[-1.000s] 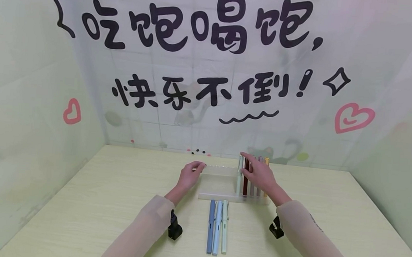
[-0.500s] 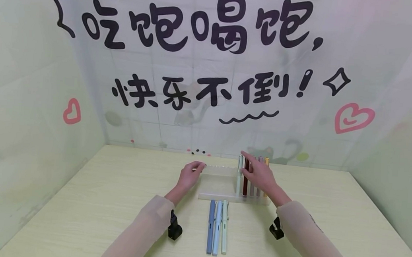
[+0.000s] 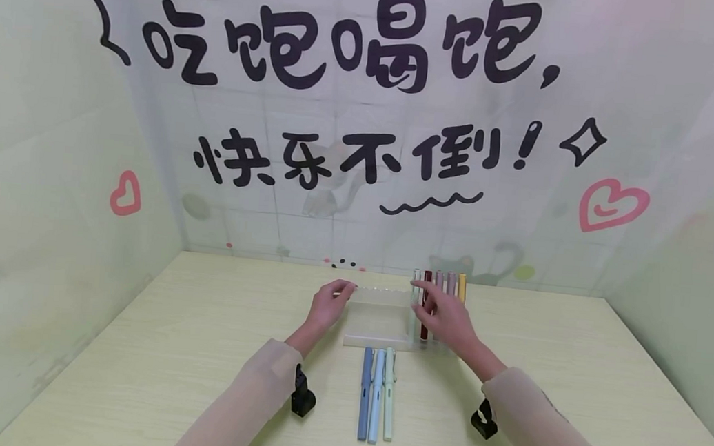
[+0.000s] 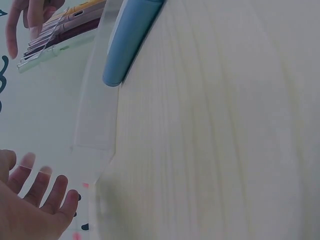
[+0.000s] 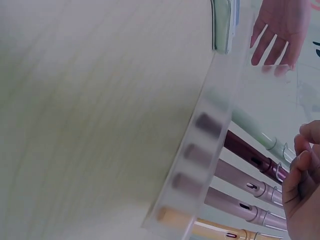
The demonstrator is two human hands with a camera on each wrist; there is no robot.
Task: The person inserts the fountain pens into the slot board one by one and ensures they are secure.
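Observation:
At the upper left edge of a clear pen rack (image 3: pixel 377 323), my left hand (image 3: pixel 328 305) pinches the panel between thumb and fingers. Some of its fingertips show through the plastic in the left wrist view. My right hand (image 3: pixel 452 319) is over the rack's right part, index finger extended, close to a pale green pen (image 5: pixel 254 126); contact is unclear. To the right of that pen stand a dark red pen (image 5: pixel 247 151), two mauve pens (image 5: pixel 235 176) and a yellow pen (image 5: pixel 210 229), partly hidden by the right hand in the head view.
In front of the rack lie a dark blue pen (image 3: pixel 365 396), a light blue pen (image 3: pixel 376 398) and a light green pen (image 3: pixel 389 398), side by side on the wooden table (image 3: pixel 199 350). A printed cloth wall (image 3: pixel 257 230) stands behind.
My right hand has lowered from the top of the pale green pen and come slightly toward me, uncovering the pen tops. The left hand keeps its place at the rack.

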